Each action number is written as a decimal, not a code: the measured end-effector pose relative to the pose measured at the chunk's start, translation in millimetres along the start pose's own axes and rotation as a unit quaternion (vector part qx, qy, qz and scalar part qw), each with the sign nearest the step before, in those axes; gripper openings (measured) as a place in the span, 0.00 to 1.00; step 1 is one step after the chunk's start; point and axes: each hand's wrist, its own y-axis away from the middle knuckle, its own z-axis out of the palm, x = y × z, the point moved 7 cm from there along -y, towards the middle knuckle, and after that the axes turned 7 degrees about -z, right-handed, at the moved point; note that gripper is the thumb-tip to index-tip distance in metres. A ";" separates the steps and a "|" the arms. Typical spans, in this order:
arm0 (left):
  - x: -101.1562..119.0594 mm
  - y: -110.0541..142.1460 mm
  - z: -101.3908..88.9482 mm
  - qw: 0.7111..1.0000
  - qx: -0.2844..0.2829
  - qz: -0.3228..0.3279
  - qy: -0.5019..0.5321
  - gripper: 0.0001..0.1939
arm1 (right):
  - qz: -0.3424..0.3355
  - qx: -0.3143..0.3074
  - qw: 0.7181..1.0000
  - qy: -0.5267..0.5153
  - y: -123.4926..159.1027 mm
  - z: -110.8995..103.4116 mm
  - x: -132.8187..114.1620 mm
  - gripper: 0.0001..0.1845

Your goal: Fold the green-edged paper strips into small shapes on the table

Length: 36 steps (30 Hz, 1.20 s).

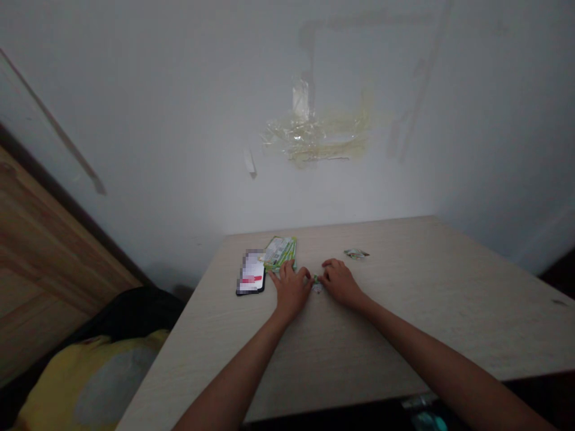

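A small folded piece of green and white wrapper (317,287) lies on the table between my two hands. My left hand (291,291) pinches its left side, the other fingers reaching forward beside a stack of flat green and white packets (281,250). On the right side of the piece, my right hand (342,284) holds it with thumb and curled fingers. Part of the piece is hidden by the fingertips. Farther back, to the right, sits another folded green and white wrapper (356,254), which neither hand touches.
A phone (252,272) with a lit, partly blurred screen lies left of the packets. The pale wooden table (404,251) meets a wall (179,120) with peeling tape (300,134). A yellow and grey cushion-like thing (99,380) is at the lower left, near wooden boards (40,257).
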 end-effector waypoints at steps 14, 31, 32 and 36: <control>0.2 0.9 0.5 1.000 0.001 0.006 -0.005 0.10 | 0.005 -0.006 1.000 -0.008 -1.9 -0.9 1.4 0.11; -1.5 -1.0 3.7 0.999 -0.015 -0.002 0.028 0.11 | 0.004 -0.008 1.000 0.000 -3.4 -7.8 -1.4 0.10; -1.9 -1.4 4.2 0.999 -0.019 -0.001 0.028 0.10 | 0.003 -0.006 1.000 -0.001 -3.2 -7.5 -1.0 0.10; -2.1 -2.1 4.9 1.000 -0.016 0.016 0.021 0.09 | 0.004 0.010 1.000 -0.002 -1.1 -5.9 1.9 0.10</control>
